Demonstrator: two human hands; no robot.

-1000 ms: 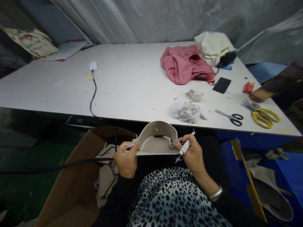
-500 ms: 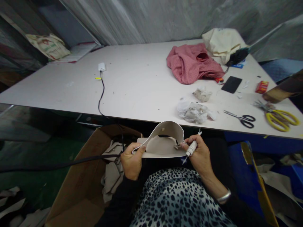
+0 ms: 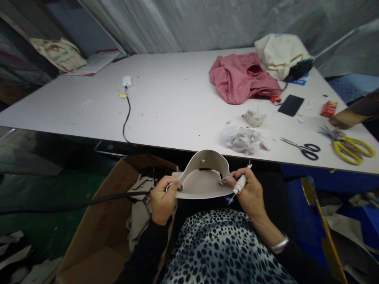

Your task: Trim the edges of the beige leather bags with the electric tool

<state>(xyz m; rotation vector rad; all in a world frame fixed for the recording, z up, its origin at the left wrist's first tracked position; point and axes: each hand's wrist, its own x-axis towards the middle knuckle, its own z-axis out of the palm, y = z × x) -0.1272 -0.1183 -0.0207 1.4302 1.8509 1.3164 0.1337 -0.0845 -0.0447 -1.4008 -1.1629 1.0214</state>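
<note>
A beige, leather-like sheet piece (image 3: 201, 185) is held above my lap, its upper part bowed into an arch with a small metal fitting (image 3: 203, 161) on it. My left hand (image 3: 163, 200) pinches its left end between thumb and fingers. At the right end, my right hand (image 3: 249, 193) grips the piece with thumb and forefinger. The same hand also holds a thin pointed tool with a white-wrapped handle (image 3: 240, 184), slanting across the palm. One metal tip sticks out below the hand and another bit shows above it.
Along the table (image 3: 166, 106) lie black-handled scissors (image 3: 308, 150), yellow-handled scissors (image 3: 351, 149), crumpled plastic bags (image 3: 245, 139), a pink cloth (image 3: 237, 79) and a dark phone-like slab (image 3: 291, 105). A cardboard box (image 3: 97, 221) with beige pieces stands left, a blue bin (image 3: 304, 225) right.
The beige piece has tilted slightly, its lower edge bowing a little more. Both hands keep their hold, and the view has shifted slightly.
</note>
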